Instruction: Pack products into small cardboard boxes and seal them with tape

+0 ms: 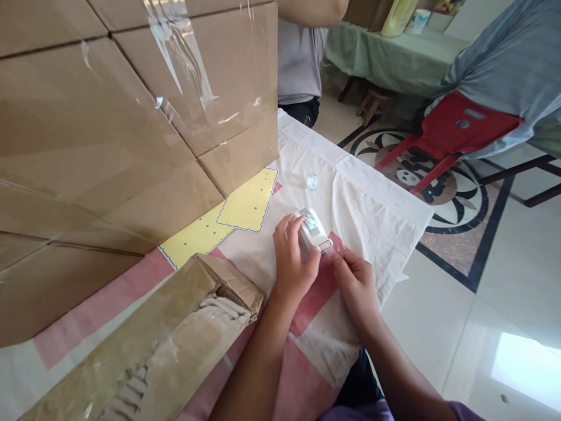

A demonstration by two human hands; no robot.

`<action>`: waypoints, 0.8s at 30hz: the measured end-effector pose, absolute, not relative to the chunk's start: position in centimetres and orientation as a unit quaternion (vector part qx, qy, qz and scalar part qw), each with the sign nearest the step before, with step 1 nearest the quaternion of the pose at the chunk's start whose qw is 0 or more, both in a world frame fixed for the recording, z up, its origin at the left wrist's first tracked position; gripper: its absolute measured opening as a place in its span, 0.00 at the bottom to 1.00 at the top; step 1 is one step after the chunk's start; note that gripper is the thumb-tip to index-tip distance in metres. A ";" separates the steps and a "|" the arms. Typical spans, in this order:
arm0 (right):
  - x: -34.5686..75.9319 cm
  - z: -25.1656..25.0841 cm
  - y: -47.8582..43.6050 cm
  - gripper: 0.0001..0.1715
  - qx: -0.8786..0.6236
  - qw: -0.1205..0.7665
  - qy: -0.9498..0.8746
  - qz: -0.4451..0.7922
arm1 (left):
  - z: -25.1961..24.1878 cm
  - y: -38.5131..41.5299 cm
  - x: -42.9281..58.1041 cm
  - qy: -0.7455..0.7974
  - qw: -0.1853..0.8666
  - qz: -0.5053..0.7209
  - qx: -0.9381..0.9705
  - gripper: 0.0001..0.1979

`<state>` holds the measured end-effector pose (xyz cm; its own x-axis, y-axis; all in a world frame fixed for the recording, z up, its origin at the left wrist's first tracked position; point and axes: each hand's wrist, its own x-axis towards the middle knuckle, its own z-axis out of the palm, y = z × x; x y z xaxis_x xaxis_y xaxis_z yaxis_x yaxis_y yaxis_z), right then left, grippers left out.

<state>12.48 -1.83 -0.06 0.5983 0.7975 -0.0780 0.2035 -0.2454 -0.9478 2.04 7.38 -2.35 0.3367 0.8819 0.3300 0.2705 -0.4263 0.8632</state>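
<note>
A small white tape dispenser with a teal-printed label is in my left hand, the fingers and thumb curled round its sides just above the table. At the dispenser's front end, my right hand has thumb and forefinger pinched together. What lies between those fingertips is too small to make out clearly. Beyond the dispenser, a small clear roll with teal marks rests on the white cloth. Two yellow scallop-edged paper pieces lie to the left of my hands, partly overlapping.
Taped cardboard boxes form a tall wall on the left. A long, torn cardboard box lies by my left forearm. One person is behind the boxes; another sits on a red chair. The table's edge runs along the right.
</note>
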 end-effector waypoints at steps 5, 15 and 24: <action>12.5 0.1 -1.6 0.19 -0.748 0.479 -0.382 0.255 | -1.7 7.0 1.7 0.353 0.339 0.382 0.784 0.33; 12.6 -0.1 -1.9 0.19 -0.744 0.491 -0.371 0.260 | -1.8 7.3 1.8 0.341 0.246 0.411 0.809 0.06; 12.6 0.1 -1.8 0.19 -0.733 0.501 -0.368 0.277 | -1.7 7.1 2.2 0.331 0.223 0.438 0.806 0.05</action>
<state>12.58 -1.82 0.08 0.5766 0.8162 -0.0374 0.2618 -0.2279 -0.9378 2.17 7.13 -1.69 0.3974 0.7290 0.5573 0.3392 -0.6811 0.6489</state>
